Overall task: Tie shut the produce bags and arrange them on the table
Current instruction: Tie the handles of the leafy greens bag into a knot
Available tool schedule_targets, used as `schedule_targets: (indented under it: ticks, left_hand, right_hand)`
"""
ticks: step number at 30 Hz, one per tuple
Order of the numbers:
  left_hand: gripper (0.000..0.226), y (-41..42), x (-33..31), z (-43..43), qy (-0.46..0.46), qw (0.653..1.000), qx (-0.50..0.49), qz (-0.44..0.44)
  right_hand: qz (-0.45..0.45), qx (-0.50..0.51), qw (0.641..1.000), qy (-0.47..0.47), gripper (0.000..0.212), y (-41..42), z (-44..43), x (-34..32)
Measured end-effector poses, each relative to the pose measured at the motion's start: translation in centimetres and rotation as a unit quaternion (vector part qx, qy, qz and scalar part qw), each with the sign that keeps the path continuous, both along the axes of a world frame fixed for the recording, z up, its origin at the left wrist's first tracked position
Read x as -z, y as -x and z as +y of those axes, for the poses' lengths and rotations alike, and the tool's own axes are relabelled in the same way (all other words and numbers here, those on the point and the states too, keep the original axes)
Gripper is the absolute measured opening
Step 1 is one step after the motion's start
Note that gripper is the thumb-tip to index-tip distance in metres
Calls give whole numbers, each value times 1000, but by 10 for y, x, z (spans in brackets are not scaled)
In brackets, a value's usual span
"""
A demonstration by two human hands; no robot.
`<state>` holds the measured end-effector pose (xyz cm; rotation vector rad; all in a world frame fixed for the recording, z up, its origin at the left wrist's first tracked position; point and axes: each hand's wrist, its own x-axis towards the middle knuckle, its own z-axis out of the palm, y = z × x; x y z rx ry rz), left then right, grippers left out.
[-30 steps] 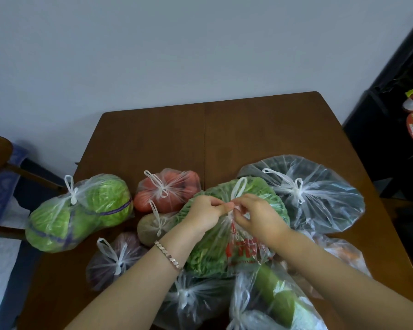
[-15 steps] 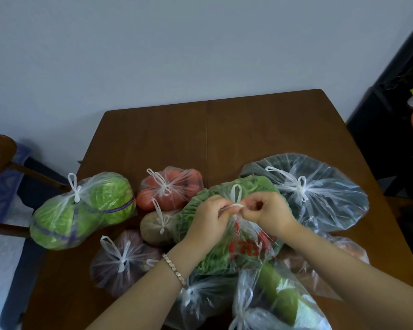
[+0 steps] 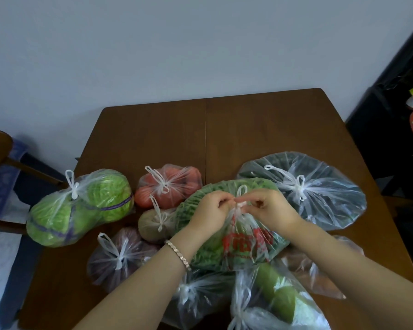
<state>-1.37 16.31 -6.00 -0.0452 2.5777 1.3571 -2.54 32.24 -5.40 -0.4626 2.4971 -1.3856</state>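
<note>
The person works at a brown wooden table (image 3: 248, 129) that stands against a pale wall. In the middle of the near part lies the greens bag (image 3: 248, 244), a thin plastic bag with red print, filled with green leaves. Both hands are over its top. The left hand (image 3: 210, 210) pinches one side of the bag handles (image 3: 240, 205) with curled fingers, and the right hand (image 3: 272, 209) pinches the other side in the same way. Between the two hands the plastic is gathered into a small twist, and one loop stands up just behind it. The left wrist carries a bracelet (image 3: 178, 254).

Around this bag lie other bags, each with a white knot on top. At the left is the cabbage bag (image 3: 81, 210), and near it the tomato bag (image 3: 172, 184). A brownish bag (image 3: 153, 222) touches the greens bag on its left side, and a dark reddish bag (image 3: 119, 256) lies nearer to the person. At the right is a big clear bag (image 3: 320, 194) with dark content. Close to the lower edge lies a gourd bag (image 3: 277, 294). A wooden chair (image 3: 0, 144) stands at the left of the table.
</note>
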Motion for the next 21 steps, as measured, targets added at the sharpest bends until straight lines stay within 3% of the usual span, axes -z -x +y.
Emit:
schedule_targets:
  ticks: [2, 6, 9, 12, 21]
  left_hand:
    - [15, 4, -3, -3, 2, 1000, 17, -18]
    - [16, 5, -6, -7, 6, 999, 27, -34]
    - [15, 6, -8, -8, 22, 999, 33, -29]
    - [11, 9, -13, -6, 22, 1000, 14, -3]
    - [11, 1, -2, 0, 92, 995, -33, -27]
  right_hand:
    - [137, -54, 986, -79, 18, -1, 0, 4]
    - [207, -101, 954, -194, 18, -1, -1, 0]
    - [285, -148, 908, -269, 11, -2, -1, -8]
    - [312, -184, 887, -285, 9, 5, 2, -18]
    - [155, -183, 957, -162, 16, -16, 12, 7]
